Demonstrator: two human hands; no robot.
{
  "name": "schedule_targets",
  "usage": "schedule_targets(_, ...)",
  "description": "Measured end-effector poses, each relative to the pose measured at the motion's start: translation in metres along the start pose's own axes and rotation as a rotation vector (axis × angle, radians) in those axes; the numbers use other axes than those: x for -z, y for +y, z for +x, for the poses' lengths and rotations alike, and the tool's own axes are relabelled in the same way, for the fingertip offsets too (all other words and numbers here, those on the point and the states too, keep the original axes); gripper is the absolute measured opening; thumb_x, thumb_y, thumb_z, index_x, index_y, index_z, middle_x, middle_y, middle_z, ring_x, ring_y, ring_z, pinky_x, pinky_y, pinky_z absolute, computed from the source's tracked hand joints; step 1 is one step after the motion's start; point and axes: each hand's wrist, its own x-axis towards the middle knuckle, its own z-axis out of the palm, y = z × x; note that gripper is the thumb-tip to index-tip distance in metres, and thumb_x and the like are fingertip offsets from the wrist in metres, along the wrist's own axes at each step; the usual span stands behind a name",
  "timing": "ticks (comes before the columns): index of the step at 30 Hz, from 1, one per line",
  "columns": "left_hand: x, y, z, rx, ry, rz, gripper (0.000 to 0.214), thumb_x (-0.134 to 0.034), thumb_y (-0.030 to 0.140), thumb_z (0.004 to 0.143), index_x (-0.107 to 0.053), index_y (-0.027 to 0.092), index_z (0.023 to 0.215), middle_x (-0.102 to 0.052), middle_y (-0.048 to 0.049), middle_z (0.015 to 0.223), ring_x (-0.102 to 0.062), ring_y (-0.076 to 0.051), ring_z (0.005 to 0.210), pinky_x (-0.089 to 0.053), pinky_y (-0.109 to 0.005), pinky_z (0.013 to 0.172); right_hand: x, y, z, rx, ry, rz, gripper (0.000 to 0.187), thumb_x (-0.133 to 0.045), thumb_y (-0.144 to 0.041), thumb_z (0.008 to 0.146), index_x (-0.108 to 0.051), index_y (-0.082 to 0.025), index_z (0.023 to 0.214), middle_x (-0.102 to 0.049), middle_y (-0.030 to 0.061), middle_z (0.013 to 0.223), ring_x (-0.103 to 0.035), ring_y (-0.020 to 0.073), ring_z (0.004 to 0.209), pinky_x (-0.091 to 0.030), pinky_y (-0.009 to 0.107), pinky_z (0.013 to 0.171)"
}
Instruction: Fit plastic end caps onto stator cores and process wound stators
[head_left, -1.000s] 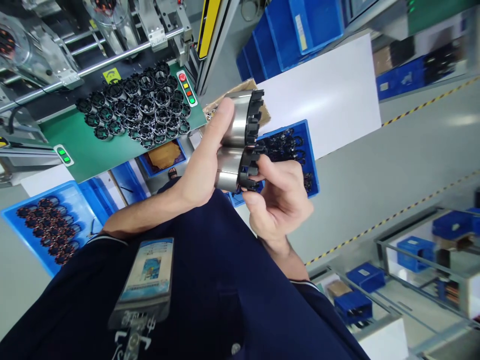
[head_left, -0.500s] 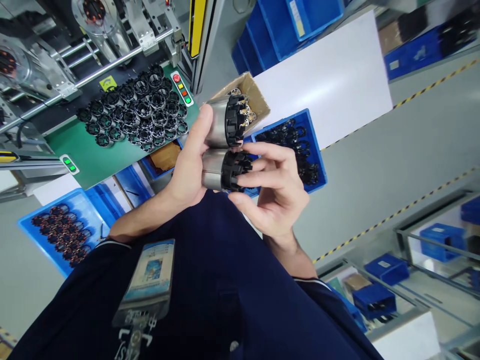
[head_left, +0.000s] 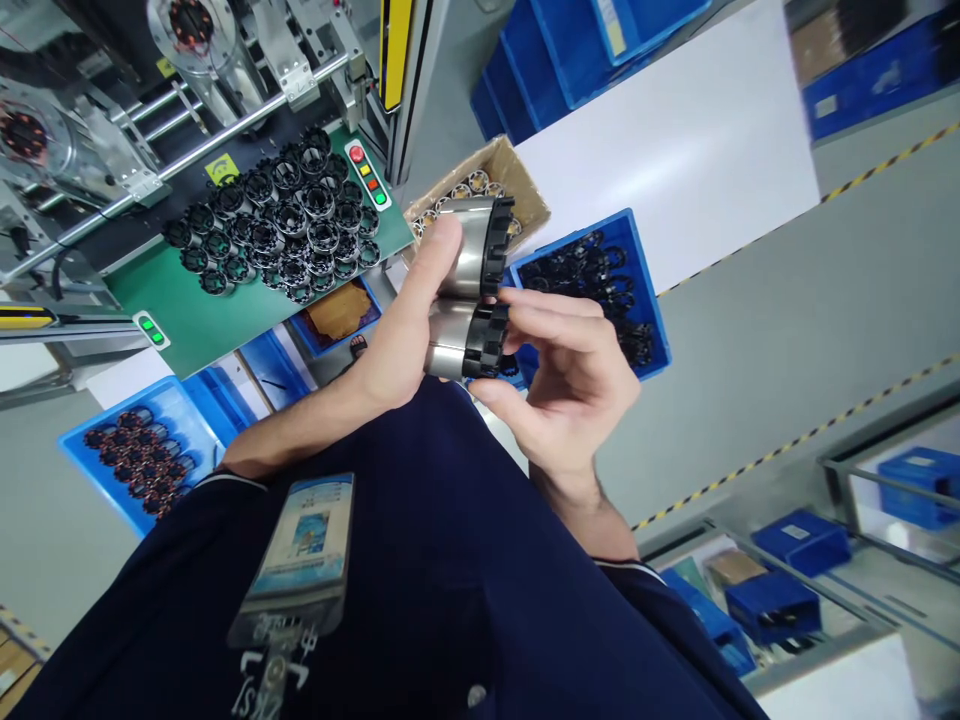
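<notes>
Now right hand eased back, cylinders held

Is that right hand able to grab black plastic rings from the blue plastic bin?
Probably yes: the bin looks close and open-topped, with nothing laid over the rings. But the right hand would first need to leave the black rim of the lower silver metal cylinder.

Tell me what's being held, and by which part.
The left hand holds two metal cylinders by their smooth sides; the right hand is at the lower one's black toothed rim, grip unclear.
</notes>
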Motion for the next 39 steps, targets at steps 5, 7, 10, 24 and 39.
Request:
schedule_targets(5, 0.003, -0.006, 0.003, -0.023, 0.024, -0.046, 0.054, -0.098, 0.077, 0.109, -0.087, 0.028, 0.129, -0.093, -0.0084, 0.100, -0.096, -0.044, 0.131, -0.082, -0.056, 0.117, -0.002, -0.004, 0.000, 0.090, 0.061, -0.085, 0.055, -0.106, -0.056, 0.104, -0.091, -0.048, 0.156, -0.091, 0.0137, 0.143, -0.088, 0.0467, 0.129, -0.082, 0.076, 0.106)
schedule_targets(7, 0.006, -0.008, 0.005, -0.033, 0.020, -0.026, 0.055, -0.100, 0.080, 0.105, -0.087, 0.031, 0.127, -0.093, -0.0063, 0.100, -0.095, -0.043, 0.136, -0.081, -0.053, 0.120, -0.001, -0.004, 0.000, 0.109, 0.062, -0.070, 0.054, -0.108, -0.054, 0.103, -0.093, -0.050, 0.155, -0.090, 0.0127, 0.142, -0.089, 0.0442, 0.124, -0.083, 0.073, 0.103)
schedule_targets(10, 0.008, -0.010, 0.008, -0.016, 0.013, 0.007, 0.057, -0.100, 0.085, 0.101, -0.088, 0.036, 0.129, -0.095, -0.0041, 0.106, -0.091, -0.042, 0.149, -0.079, -0.050, 0.124, -0.002, -0.003, -0.001, 0.143, 0.063, -0.052, 0.058, -0.112, -0.056, 0.101, -0.094, -0.053, 0.156, -0.088, 0.0095, 0.140, -0.090, 0.0403, 0.119, -0.085, 0.067, 0.097)
schedule_targets(24, 0.018, -0.014, 0.013, -0.128, -0.024, 0.014, 0.062, -0.104, 0.087, 0.096, -0.084, 0.032, 0.117, -0.096, -0.0046, 0.140, -0.081, -0.039, 0.167, -0.078, -0.048, 0.128, -0.004, 0.006, 0.003, 0.171, 0.004, 0.020, 0.052, -0.104, -0.062, 0.111, -0.092, -0.050, 0.160, -0.087, 0.0043, 0.146, -0.090, 0.0336, 0.129, -0.085, 0.061, 0.112)
schedule_targets(39, 0.075, -0.029, -0.009, -0.424, -0.119, 0.235, 0.059, -0.117, 0.045, 0.098, -0.073, 0.035, 0.137, -0.089, -0.0023, 0.137, -0.089, -0.027, 0.137, -0.070, -0.046, 0.127, 0.004, 0.027, -0.010, 0.256, -0.020, -0.165, 0.062, -0.077, -0.081, 0.124, -0.076, -0.044, 0.173, -0.073, 0.0079, 0.181, -0.082, 0.0391, 0.157, -0.081, 0.061, 0.114)
